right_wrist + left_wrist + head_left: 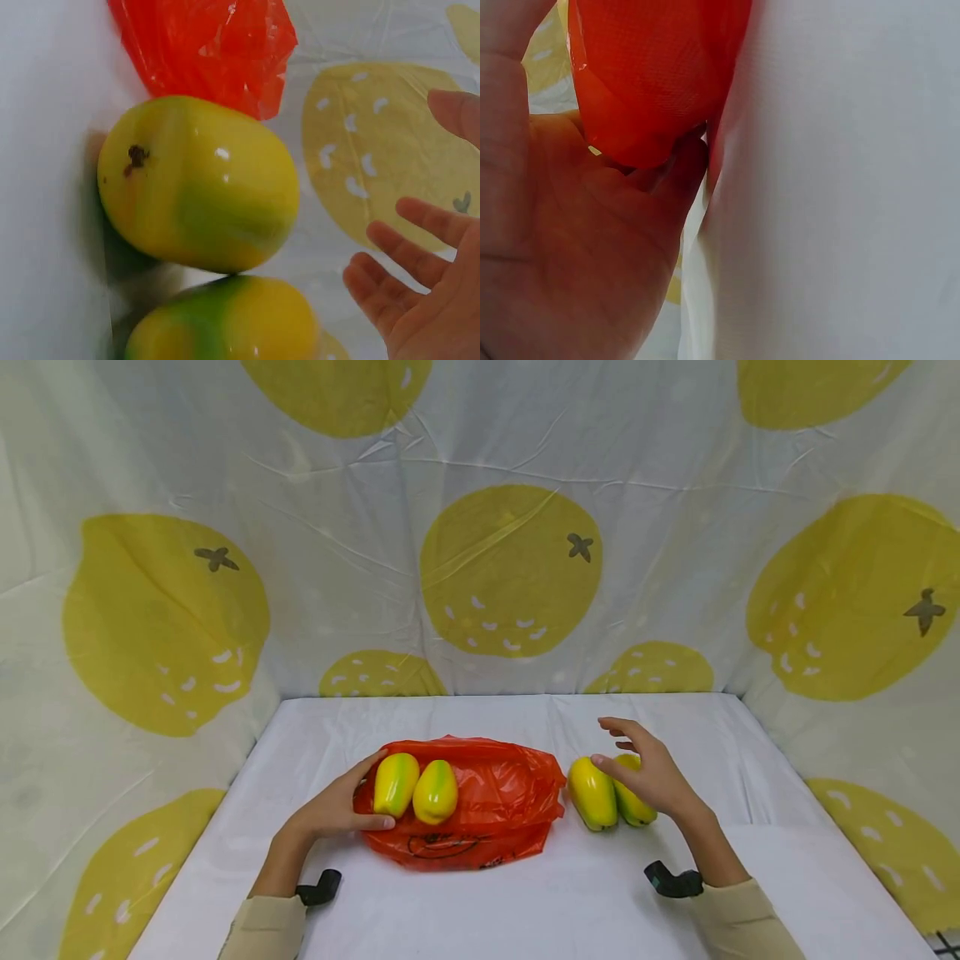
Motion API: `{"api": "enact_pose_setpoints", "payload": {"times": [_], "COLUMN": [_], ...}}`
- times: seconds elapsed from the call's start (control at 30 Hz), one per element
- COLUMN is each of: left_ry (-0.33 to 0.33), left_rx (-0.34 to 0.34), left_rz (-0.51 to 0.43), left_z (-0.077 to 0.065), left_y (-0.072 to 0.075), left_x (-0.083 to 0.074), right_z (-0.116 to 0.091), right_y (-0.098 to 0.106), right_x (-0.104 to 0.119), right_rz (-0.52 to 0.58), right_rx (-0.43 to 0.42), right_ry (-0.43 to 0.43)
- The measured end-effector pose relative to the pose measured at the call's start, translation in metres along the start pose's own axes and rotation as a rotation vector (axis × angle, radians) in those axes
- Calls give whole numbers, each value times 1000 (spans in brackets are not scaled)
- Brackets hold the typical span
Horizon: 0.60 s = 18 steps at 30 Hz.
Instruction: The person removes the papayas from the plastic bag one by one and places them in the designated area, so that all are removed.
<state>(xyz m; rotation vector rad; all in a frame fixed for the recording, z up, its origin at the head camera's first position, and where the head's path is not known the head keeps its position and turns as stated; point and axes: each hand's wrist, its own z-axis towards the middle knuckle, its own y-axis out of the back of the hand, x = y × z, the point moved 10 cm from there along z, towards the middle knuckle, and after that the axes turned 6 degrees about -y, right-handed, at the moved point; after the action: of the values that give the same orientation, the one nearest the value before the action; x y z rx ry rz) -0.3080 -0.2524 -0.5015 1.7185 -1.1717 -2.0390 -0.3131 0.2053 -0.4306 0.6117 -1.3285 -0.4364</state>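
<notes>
A crinkled red plastic bag [502, 785] lies on the white table. Two glossy yellow-green fruits, mango-like, a left one [395, 785] and a right one [435, 792], rest at its left part; whether in its mouth or on top I cannot tell. My left hand [333, 810] holds the bag's left end, thumb in front and fingers behind; in the left wrist view the fingers bend against the red plastic [652, 82]. Right of the bag, two more such fruits [199, 184] lie side by side. Over them hovers my right hand [652, 777], fingers spread and holding nothing.
White cloth covers the table [480, 910]. Fabric walls [360, 568] printed with large yellow fruit stand at the back and both sides. Black bands with a camera mount [672, 881] sit on both wrists.
</notes>
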Motion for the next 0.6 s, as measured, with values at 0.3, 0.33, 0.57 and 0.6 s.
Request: {"api": "enact_pose_setpoints", "payload": {"times": [0.3, 0.33, 0.57, 0.6], "left_ry": [9, 11, 4, 1], "left_rx": [2, 2, 4, 5], "left_rz": [36, 41, 26, 22], "left_z": [-3, -3, -3, -2], "left_y": [0, 0, -1, -1], "left_x": [5, 5, 3, 2], "right_z": [8, 9, 14, 15], "right_y": [-28, -31, -55, -58], "right_x": [32, 36, 56, 58], "right_rz": [57, 61, 119, 127], "right_rx": [24, 27, 81, 88], "right_ry": [47, 57, 60, 56]}}
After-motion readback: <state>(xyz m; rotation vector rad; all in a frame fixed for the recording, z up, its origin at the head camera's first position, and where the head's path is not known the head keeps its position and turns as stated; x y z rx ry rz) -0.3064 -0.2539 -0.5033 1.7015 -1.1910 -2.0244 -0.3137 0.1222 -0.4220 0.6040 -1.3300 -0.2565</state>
